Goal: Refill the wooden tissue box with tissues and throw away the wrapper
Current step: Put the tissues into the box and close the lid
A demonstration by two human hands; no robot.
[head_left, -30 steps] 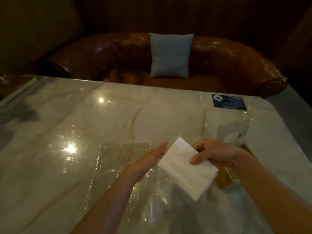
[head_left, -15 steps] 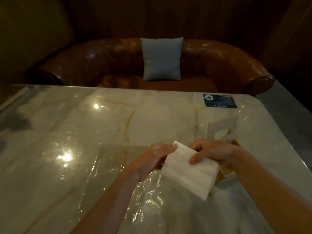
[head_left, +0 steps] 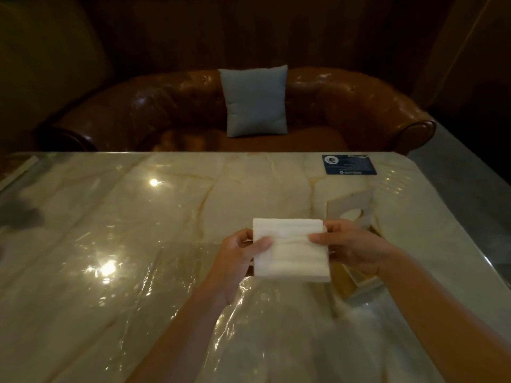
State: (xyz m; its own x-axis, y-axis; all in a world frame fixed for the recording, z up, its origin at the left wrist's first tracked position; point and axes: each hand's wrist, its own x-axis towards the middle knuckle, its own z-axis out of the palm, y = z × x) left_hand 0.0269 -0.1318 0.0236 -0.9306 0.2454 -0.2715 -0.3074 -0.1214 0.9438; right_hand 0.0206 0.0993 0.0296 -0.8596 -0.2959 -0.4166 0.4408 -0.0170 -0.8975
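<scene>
A white stack of tissues [head_left: 290, 251] is held square above the marble table [head_left: 166, 217], one hand on each side. My left hand [head_left: 243, 252] grips its left edge with the thumb on top. My right hand [head_left: 351, 248] grips its right edge. Behind and below my right hand lies the wooden tissue box [head_left: 356, 280], mostly hidden, with its lid [head_left: 351, 210] with an oval hole standing up. The clear plastic wrapper [head_left: 271, 322] lies crumpled on the table under my forearms.
A dark blue card [head_left: 349, 165] lies at the table's far right corner. Beyond the far edge stands a brown leather sofa [head_left: 331, 111] with a grey cushion [head_left: 255, 100]. The table's right edge [head_left: 470, 217] drops to a grey floor.
The tissue stack has turned from tilted to square and risen slightly. My left hand moved from its left side to gripping its edge. The camera tilted up a little.
</scene>
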